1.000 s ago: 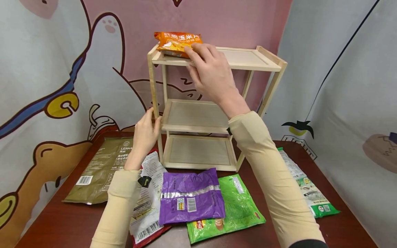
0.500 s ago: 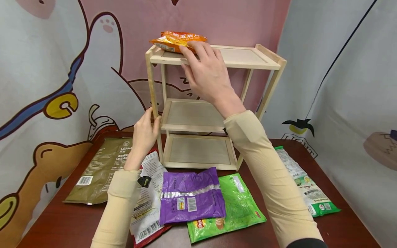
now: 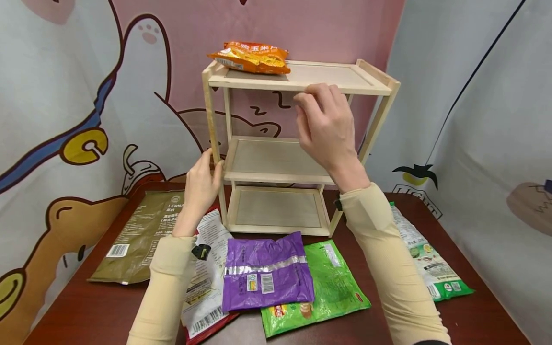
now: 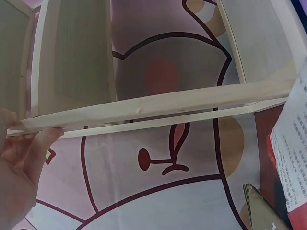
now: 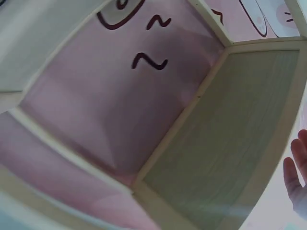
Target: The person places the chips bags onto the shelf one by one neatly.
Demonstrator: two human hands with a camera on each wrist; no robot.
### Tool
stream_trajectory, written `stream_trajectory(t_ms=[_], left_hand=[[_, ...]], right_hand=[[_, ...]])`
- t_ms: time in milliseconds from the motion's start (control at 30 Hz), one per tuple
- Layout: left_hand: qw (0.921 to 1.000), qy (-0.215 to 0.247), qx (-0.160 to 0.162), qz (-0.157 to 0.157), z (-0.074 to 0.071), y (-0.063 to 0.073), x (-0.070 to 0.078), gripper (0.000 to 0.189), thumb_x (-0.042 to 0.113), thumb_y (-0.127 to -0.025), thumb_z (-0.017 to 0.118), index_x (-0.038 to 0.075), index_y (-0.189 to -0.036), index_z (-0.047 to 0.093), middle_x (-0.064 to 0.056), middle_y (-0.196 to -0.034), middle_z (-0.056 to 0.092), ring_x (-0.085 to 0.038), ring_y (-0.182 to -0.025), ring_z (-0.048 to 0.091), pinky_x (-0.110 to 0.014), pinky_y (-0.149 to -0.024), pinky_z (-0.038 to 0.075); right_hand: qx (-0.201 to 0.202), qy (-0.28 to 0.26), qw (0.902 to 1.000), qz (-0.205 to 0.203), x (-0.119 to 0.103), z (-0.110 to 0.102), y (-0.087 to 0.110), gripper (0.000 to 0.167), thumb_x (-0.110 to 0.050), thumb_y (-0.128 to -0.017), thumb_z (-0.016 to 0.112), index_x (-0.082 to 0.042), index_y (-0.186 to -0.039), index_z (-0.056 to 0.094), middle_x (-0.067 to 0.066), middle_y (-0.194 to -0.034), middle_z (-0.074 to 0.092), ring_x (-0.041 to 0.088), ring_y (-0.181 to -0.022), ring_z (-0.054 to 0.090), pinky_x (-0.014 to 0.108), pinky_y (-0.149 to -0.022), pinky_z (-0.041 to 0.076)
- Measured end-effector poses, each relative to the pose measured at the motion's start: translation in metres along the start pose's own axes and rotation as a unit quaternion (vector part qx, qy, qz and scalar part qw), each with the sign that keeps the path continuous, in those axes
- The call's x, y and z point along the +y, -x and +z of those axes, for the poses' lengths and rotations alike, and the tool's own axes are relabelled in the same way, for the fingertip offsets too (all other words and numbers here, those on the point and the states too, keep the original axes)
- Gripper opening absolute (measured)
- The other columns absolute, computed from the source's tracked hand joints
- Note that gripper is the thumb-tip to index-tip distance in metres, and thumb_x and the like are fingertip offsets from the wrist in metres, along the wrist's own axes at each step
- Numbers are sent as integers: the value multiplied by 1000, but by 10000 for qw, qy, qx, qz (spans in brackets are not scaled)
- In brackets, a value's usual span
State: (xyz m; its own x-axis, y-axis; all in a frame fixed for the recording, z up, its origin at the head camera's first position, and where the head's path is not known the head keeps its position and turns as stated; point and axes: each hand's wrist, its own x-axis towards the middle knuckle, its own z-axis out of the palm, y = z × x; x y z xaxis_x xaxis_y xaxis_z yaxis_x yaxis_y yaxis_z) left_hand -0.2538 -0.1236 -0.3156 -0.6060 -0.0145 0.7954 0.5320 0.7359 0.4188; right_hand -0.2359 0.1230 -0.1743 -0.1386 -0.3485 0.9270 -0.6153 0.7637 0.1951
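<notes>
A three-tier wooden shelf rack [image 3: 276, 159] stands at the back of the table. My left hand [image 3: 201, 184] grips its left front post; in the left wrist view the thumb and fingers wrap around that post [image 4: 158, 103]. On the left end of the top tier lies an orange snack bag [image 3: 258, 61], tilted, with yellow chips pictured on it. My right hand [image 3: 329, 127] hovers in front of the top tier's front edge, right of the bag, fingers loosely bent and holding nothing. Its fingertips [image 5: 289, 175] show at the right wrist view's right edge, beside the rack.
In front of the rack, a purple bag [image 3: 267, 287] overlaps a green bag [image 3: 332, 287]. Left of them lie a white-and-red bag [image 3: 202, 297] and an olive-brown bag [image 3: 133, 249]. A green-and-white bag [image 3: 431, 258] lies at the right. A printed cloth hangs behind.
My right hand has let go of the orange snack bag and drawn off to the right and down. The bag now lies tipped back on the top tier. My left hand has stayed on the post.
</notes>
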Motion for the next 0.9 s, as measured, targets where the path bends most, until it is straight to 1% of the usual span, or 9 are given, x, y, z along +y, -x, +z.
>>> stream_trajectory(t_ms=[67,167,300,533,633,800,900], left_hand=[[10000,-3,-9,4,0,0,0,34,14,-95,57,-10,-120,54,-26,-95,65,-41,-73,65,-48,-57,52],[10000,-1,-21,1,-1,0,1,34,14,-95,56,-10,-120,54,-26,-97,65,-41,-73,65,-49,-57,52],[10000,9,-39,-30,-1,0,1,34,13,-95,56,-10,-120,54,-27,-97,65,-41,-73,65,-49,-58,52],[10000,18,-7,0,-1,-1,1,35,14,-95,56,-11,-120,54,-26,-96,65,-41,-73,65,-49,-57,52],[10000,19,13,13,-2,-1,1,35,14,-95,56,-11,-120,54,-26,-96,65,-41,-73,65,-48,-57,52],[10000,26,-20,-28,-2,-1,0,35,14,-96,56,-11,-120,53,-27,-99,65,-41,-75,65,-49,-57,53],[9999,46,-64,-73,-1,0,0,36,14,-96,55,-11,-121,53,-27,-101,65,-42,-77,66,-49,-59,53]], right_hand=[[88,-9,10000,3,3,-3,10,19,-8,-92,48,2,-95,65,18,-94,61,34,-85,54,42,-71,43],[95,72,9999,-22,8,-7,28,17,-6,-90,50,2,-94,65,18,-92,61,35,-81,54,43,-67,43],[-52,255,9997,27,17,-12,58,15,-5,-89,52,2,-93,65,19,-91,61,36,-77,53,45,-64,44],[-508,417,9969,440,36,-19,114,15,-6,-90,52,2,-93,65,19,-91,60,37,-75,53,46,-63,44],[-713,465,9953,468,41,-20,136,15,-7,-91,52,2,-92,64,20,-91,60,37,-74,54,46,-61,45],[-1121,423,9919,411,39,-15,169,14,-9,-90,53,0,-93,63,18,-91,59,34,-73,55,43,-59,45],[-1355,310,9891,478,34,-13,184,13,-9,-88,56,-1,-96,63,19,-96,57,32,-73,56,42,-59,46]])
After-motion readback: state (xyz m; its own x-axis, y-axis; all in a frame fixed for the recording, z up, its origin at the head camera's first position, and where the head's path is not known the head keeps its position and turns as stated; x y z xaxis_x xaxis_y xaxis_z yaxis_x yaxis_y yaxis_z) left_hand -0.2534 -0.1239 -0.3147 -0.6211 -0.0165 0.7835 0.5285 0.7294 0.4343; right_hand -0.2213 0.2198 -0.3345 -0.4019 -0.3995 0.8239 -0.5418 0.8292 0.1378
